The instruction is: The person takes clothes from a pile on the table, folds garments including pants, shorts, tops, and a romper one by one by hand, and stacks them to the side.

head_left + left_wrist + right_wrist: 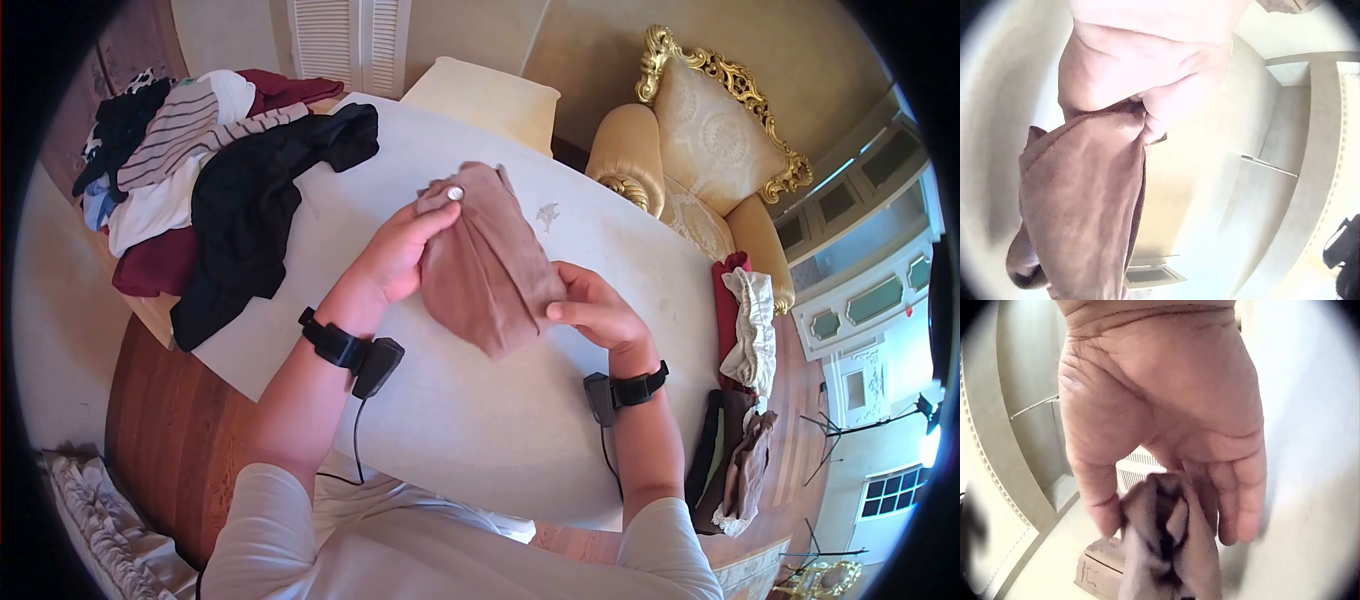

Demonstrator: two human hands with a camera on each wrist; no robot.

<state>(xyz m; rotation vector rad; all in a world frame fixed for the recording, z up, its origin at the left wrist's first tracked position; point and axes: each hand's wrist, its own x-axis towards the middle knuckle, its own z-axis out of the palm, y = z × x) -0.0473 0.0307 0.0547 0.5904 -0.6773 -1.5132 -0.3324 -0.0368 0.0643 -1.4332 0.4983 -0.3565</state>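
Observation:
A folded mauve-brown cloth garment (485, 265) is held up over the white table, between both hands. My left hand (395, 255) grips its upper left edge, thumb in front and the other fingers hidden behind the fabric. A small round shiny spot shows right at that thumb's tip. My right hand (600, 310) pinches the lower right edge between thumb and fingers. In the left wrist view the cloth (1085, 206) hangs from the left hand's grip in layers. In the right wrist view the fabric (1172, 544) bunches into open folds between thumb and fingers.
On the table (420, 420), a heap of clothes (180, 170) lies at the left, with a black garment (240, 210) nearest. Folded or rolled clothes (745, 330) line the right edge. A gilded armchair (700, 140) and a cream-covered piece (490, 100) stand beyond.

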